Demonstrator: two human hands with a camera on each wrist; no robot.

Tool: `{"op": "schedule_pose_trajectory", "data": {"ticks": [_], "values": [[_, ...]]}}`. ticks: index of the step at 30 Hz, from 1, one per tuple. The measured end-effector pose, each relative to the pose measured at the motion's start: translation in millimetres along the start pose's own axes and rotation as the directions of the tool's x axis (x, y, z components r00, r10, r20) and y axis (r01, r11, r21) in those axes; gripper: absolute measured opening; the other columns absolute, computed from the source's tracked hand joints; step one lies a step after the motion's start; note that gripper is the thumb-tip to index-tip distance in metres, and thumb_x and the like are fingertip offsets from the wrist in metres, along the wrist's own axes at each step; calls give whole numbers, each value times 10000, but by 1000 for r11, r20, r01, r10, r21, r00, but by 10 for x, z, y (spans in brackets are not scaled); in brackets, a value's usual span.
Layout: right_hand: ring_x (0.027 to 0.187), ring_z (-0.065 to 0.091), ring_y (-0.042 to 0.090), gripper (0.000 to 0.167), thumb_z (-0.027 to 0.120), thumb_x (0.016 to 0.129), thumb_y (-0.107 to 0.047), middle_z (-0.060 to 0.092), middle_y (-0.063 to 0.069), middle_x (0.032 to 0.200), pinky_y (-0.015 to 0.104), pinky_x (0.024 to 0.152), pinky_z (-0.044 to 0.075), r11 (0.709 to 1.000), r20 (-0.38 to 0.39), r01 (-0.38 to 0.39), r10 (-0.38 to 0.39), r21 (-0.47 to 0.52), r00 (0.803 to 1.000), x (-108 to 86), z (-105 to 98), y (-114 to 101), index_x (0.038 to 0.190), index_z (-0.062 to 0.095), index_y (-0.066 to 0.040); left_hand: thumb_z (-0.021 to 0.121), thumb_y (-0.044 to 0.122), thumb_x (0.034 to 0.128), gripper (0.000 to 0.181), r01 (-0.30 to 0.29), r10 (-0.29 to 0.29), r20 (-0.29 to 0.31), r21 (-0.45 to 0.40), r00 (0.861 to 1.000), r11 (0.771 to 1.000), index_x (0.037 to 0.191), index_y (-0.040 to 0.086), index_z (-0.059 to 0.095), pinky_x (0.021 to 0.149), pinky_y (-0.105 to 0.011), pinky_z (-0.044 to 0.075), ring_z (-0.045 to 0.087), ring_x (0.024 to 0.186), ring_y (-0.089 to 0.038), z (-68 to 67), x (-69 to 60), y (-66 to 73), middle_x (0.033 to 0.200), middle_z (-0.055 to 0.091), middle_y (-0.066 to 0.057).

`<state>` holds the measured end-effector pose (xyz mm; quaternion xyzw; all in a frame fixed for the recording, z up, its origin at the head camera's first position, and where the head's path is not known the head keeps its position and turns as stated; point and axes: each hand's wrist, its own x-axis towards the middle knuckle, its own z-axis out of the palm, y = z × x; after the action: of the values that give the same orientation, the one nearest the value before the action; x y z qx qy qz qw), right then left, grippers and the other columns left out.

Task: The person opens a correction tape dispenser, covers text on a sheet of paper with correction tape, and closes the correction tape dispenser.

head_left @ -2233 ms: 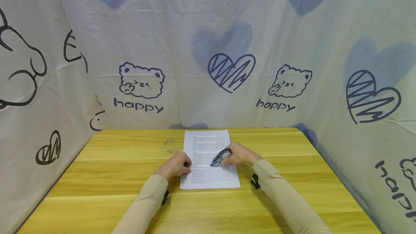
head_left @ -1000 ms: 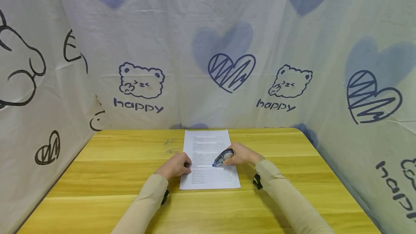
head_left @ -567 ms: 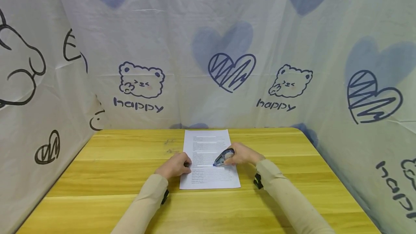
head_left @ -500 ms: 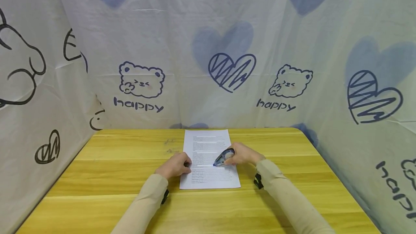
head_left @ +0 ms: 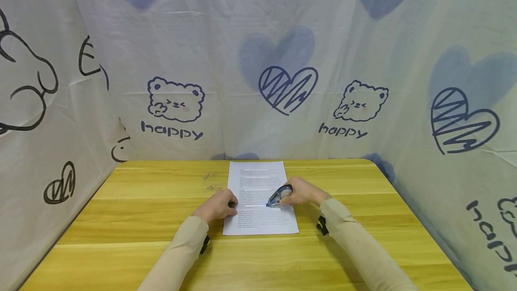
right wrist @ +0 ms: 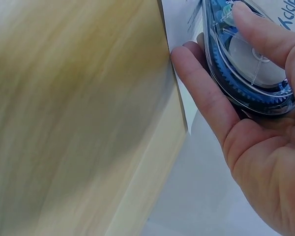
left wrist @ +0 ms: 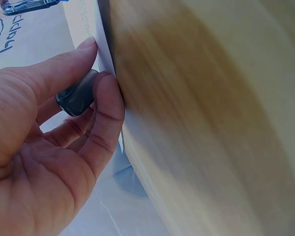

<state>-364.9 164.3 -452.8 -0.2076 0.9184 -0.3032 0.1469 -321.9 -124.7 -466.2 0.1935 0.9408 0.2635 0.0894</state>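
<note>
A white sheet of printed paper (head_left: 262,230) lies flat on the table in the head view. My right hand (head_left: 304,191) grips a blue, clear-sided correction tape (head_left: 278,196), its blue tip down at a line of print in the sheet's lower half. In the right wrist view the thumb lies on the clear case of the correction tape (right wrist: 258,56), with the white reel showing inside. At the sheet's left edge rests my left hand (head_left: 216,206), thumb and fingertips on the paper. Within its curled fingers is a small dark, glossy cap-like piece (left wrist: 77,96), partly hidden.
The yellow wood-grain table (head_left: 133,223) extends on both sides of the sheet. Faint grey marks (head_left: 212,187) show on the tabletop left of the paper. Behind the table hangs a pale curtain (head_left: 238,116) printed with hearts and bears.
My right hand has slid a little to the right along the line with the correction tape. The left hand and the sheet stay where they were.
</note>
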Motion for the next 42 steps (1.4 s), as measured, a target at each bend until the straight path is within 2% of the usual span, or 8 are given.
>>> {"op": "schedule_pose_trajectory", "data": {"ticks": [10,14,17,21,27,35,42], "values": [[658,614,137,190,807,801,-123,699,22,799,317,636,563,999,2,-39,39,29,999,-21,-15,24,961,725,-61,752,50,842,57,-24,24,-2,4,1000,1000,863,1,734,570,-256,357,441,617,-139,13,18,-34,700,575,-12],[649,605,130,183,816,792,-134,700,14,788,286,606,544,1000,-8,-24,24,10,1000,-9,-18,52,941,731,-70,747,31,840,54,-33,33,-3,-3,999,999,801,16,713,542,-244,328,403,579,-125,11,12,-31,628,484,12],[644,599,131,180,823,786,-143,699,12,778,274,589,532,1000,-11,-22,22,0,1000,1,-21,73,925,734,-73,737,16,845,126,-38,38,-3,-2,999,999,736,46,681,523,-235,303,371,549,-114,12,6,-29,580,406,21],[658,616,143,177,819,791,-144,698,11,782,273,598,538,1000,-4,-30,30,2,1000,-2,-27,90,928,729,-76,736,21,848,168,-39,39,-3,4,999,999,705,58,656,514,-225,291,356,531,-105,14,0,-27,560,368,31],[658,628,158,162,818,793,-150,698,8,771,283,597,542,1000,-4,-26,26,1,1000,-19,-50,89,902,724,-76,732,12,848,171,-55,55,-7,2,998,998,703,50,650,520,-232,292,358,540,-113,6,-6,-20,565,366,24],[631,615,154,125,817,789,-132,711,29,759,335,617,553,1000,11,-15,14,28,1000,-41,-81,98,867,732,-84,730,17,852,112,-40,40,-3,-7,999,999,754,48,685,532,-241,314,383,558,-120,-4,-1,-13,589,428,15],[628,607,170,129,816,789,-133,718,37,768,303,593,530,999,17,-26,25,31,1000,-34,-83,108,880,737,-87,736,32,852,97,-35,35,9,7,999,999,767,59,696,538,-242,319,387,562,-119,6,0,-31,597,442,18]]}}
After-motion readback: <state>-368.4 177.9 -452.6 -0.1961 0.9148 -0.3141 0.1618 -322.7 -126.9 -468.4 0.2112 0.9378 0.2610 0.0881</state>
